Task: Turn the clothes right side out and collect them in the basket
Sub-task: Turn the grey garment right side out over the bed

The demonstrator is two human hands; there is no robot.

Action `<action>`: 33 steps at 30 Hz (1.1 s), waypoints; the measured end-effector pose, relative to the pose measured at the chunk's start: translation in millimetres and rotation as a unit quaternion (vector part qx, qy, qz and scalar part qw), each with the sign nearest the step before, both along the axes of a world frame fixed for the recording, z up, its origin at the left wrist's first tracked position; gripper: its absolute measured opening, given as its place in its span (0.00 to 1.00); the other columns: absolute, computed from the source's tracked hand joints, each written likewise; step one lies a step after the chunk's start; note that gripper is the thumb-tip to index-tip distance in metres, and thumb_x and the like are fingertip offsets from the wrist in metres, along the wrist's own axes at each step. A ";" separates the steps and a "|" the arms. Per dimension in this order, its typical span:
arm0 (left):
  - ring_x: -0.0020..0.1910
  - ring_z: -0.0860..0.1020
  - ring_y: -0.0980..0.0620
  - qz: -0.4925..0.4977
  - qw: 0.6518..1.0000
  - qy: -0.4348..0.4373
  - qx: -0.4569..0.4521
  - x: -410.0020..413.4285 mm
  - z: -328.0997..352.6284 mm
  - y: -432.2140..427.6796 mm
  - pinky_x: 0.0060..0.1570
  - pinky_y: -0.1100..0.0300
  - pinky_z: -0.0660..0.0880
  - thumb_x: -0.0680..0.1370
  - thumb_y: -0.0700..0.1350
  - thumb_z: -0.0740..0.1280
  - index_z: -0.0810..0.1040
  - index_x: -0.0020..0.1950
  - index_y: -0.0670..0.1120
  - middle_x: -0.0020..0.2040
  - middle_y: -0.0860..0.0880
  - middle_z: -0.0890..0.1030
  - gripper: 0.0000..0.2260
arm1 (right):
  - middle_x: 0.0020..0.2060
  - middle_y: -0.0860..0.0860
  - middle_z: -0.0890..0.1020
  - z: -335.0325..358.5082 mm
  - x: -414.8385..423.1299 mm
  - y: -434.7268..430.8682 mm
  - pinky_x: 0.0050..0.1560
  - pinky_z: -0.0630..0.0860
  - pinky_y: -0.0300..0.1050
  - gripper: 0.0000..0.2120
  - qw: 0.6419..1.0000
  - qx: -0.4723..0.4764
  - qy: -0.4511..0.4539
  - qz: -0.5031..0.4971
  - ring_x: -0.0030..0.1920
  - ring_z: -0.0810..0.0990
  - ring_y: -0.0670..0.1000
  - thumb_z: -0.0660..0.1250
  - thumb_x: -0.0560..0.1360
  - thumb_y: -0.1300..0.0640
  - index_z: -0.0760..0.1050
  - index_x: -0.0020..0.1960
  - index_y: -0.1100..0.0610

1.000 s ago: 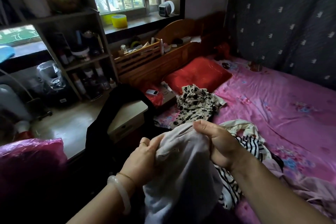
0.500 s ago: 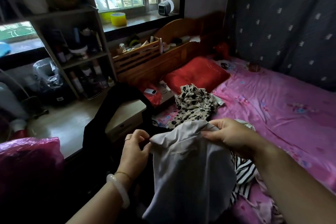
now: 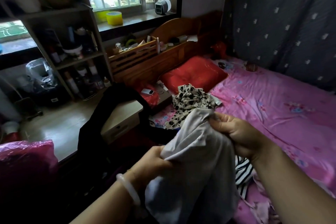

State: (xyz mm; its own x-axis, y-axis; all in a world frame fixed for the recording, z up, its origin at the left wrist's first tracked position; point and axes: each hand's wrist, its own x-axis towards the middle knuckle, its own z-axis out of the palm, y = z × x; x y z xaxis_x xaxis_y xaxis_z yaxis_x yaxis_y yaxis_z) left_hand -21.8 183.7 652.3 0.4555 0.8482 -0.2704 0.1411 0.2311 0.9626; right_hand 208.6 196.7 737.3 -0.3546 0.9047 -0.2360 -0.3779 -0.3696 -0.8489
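Clearly soft and light, the pale grey garment (image 3: 190, 160) hangs limp at six o'clock in the view, the left hand (image 3: 154, 162) gripping a bunched fold at its nine o'clock and the right hand (image 3: 241, 138) pinching its top edge at one o'clock. Thin matte knit should slump rather than slip, so a hem or opening seems the best hold; a crumpled spotted blouse (image 3: 192, 100) lies at its twelve o'clock, on the glossy pink sheet (image 3: 272, 107).

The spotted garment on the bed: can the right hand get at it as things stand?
Probably yes, once freed: the right hand grips the grey garment, but the spotted garment lies just beyond it, with nothing else between.
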 end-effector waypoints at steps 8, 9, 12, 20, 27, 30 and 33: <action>0.50 0.69 0.38 0.060 0.980 -0.180 -0.065 -18.5 47.7 17.6 0.45 0.52 0.71 0.62 0.47 0.81 0.68 0.55 0.25 0.52 0.32 0.72 0.36 | 0.39 0.54 0.86 -8.6 9.5 13.4 0.36 0.81 0.40 0.11 0.995 -0.019 -0.057 -0.084 0.37 0.84 0.48 0.57 0.80 0.65 0.77 0.54 0.58; 0.49 0.73 0.38 0.064 0.979 -0.182 -0.060 -17.5 51.6 18.0 0.45 0.52 0.73 0.64 0.45 0.79 0.70 0.56 0.26 0.50 0.32 0.75 0.32 | 0.37 0.53 0.85 -8.2 6.2 13.7 0.35 0.80 0.40 0.11 0.995 -0.021 -0.046 -0.085 0.35 0.84 0.47 0.56 0.80 0.64 0.77 0.54 0.58; 0.44 0.82 0.46 0.060 0.977 -0.200 -0.054 -10.1 67.8 16.4 0.41 0.58 0.79 0.70 0.38 0.70 0.78 0.54 0.37 0.45 0.40 0.83 0.13 | 0.42 0.56 0.85 -9.6 -13.8 9.2 0.42 0.83 0.46 0.11 0.998 -0.043 -0.004 -0.050 0.39 0.84 0.51 0.57 0.79 0.60 0.77 0.56 0.56; 0.34 0.72 0.56 0.185 0.948 0.139 0.221 2.7 58.7 49.1 0.33 0.67 0.70 0.74 0.40 0.71 0.78 0.40 0.50 0.34 0.49 0.76 0.06 | 0.53 0.62 0.81 -4.5 -63.4 12.3 0.57 0.77 0.48 0.24 0.984 -0.168 0.038 0.052 0.53 0.82 0.56 0.51 0.82 0.50 0.78 0.56 0.66; 0.58 0.80 0.48 0.069 0.966 -0.201 -0.144 -5.3 30.9 12.3 0.59 0.53 0.75 0.62 0.69 0.71 0.80 0.61 0.46 0.57 0.44 0.82 0.36 | 0.20 0.53 0.78 11.1 -62.6 25.8 0.20 0.73 0.35 0.19 0.982 -0.141 0.109 -0.060 0.21 0.79 0.46 0.55 0.77 0.68 0.75 0.31 0.66; 0.38 0.83 0.59 -0.023 0.977 -0.152 -0.149 9.0 24.8 -7.2 0.40 0.66 0.78 0.55 0.47 0.80 0.87 0.38 0.51 0.37 0.52 0.85 0.12 | 0.18 0.46 0.76 8.3 -69.2 27.9 0.26 0.72 0.31 0.15 0.986 -0.099 0.078 -0.108 0.25 0.76 0.42 0.56 0.79 0.61 0.70 0.34 0.56; 0.47 0.84 0.51 0.016 0.979 -0.156 -0.130 13.2 25.8 -14.5 0.45 0.60 0.78 0.68 0.36 0.70 0.86 0.46 0.43 0.45 0.45 0.85 0.10 | 0.31 0.56 0.81 -17.5 -61.2 51.0 0.36 0.76 0.33 0.17 0.994 -0.075 0.003 -0.080 0.31 0.80 0.47 0.57 0.79 0.59 0.78 0.37 0.62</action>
State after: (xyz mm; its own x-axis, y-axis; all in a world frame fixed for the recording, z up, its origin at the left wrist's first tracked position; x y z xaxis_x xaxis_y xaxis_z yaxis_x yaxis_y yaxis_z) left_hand -8.6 169.2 678.1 0.5244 0.7848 -0.3304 -0.1628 0.4733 0.8657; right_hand 147.4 247.8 719.8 -0.2112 0.9041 -0.3715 -0.4464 -0.4273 -0.7862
